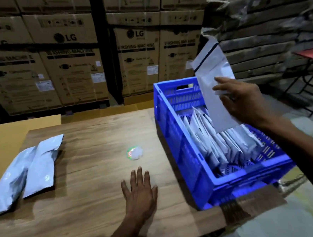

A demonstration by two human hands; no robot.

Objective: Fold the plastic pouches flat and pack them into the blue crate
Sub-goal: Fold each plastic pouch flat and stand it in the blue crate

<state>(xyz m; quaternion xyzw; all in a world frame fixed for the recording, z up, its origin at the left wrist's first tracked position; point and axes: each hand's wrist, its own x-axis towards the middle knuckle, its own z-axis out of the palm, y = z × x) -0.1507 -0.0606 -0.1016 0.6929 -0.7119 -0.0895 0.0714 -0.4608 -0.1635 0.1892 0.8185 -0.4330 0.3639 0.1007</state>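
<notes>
Flat on the worktop [84, 210] rests the left hand [140, 193], fingers spread, holding nothing. Right hand [244, 101] grips a folded pouch [213, 81] above the blue crate [186, 160] of packed pouches; two pouches [24, 174] lie far left.

Warehouse: stacked LG washing-machine cartons [69, 56] across the top, piled dark sacks [269, 12] upper right.

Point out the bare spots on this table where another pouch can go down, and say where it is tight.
Bare wood lies between the two pouches at the table's left and the round sticker, and along the near edge left of the left hand. It is crowded in the blue crate, where packed pouches stand and the right hand holds a pouch.
</notes>
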